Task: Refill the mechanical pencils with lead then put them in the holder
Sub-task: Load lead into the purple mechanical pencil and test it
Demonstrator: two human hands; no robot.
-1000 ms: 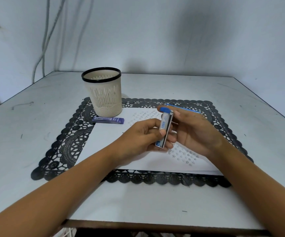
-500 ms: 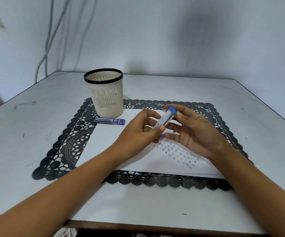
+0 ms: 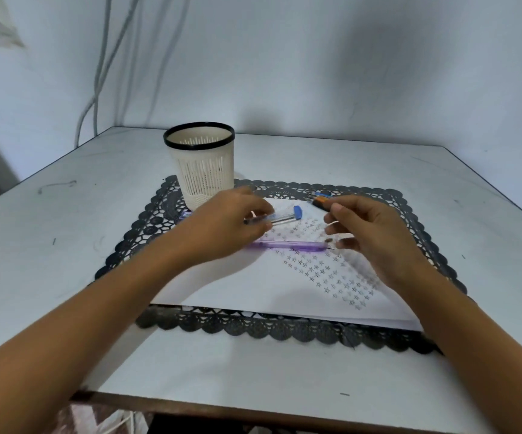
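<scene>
The left hand pinches the clear lead tube, its blue cap pointing toward the right hand. That hand's fingers curl loosely; whether they pinch a lead I cannot tell, it is too fine to see. The purple pencil lies on the paper between both hands, and the holder stands beyond the left one. A lead could snap if it is pushed in crooked. Half a second ago both hands met at the tube; now they are apart.
</scene>
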